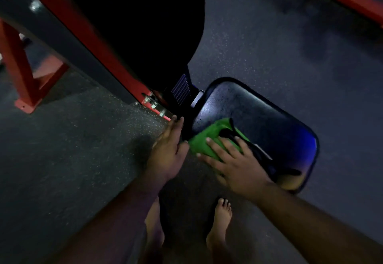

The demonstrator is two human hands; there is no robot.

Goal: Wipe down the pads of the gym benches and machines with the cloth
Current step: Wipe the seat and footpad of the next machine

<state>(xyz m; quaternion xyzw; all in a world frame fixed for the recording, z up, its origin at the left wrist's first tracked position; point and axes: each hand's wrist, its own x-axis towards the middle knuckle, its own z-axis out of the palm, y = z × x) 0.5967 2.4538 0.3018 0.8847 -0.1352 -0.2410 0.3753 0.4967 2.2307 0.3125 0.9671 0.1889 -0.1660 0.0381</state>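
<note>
Pressing green cloth (204, 141) on seat pad (259, 118), right hand (234, 164) fingers flat | left hand (167, 149) fingers straight, seemingly holding nothing

The right hand (236, 164) presses a folded green cloth (209, 139) flat onto the glossy black seat pad's (269, 122) near-left edge. The left hand (167, 149), fingers straight, hovers just beside that edge.

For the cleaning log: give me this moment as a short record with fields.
setting: dim gym floor, red machine frame at left
pad being wiped: dark seat pad, glossy
cloth: green cloth lying on the pad's near-left part
right hand: right hand pressing on the cloth, fingers spread and straight
left hand: left hand open beside the pad's left edge, holding nothing; contact with the pad cannot be told
other: black strap lying across the pad beside the cloth; bare feet on the floor below
</note>
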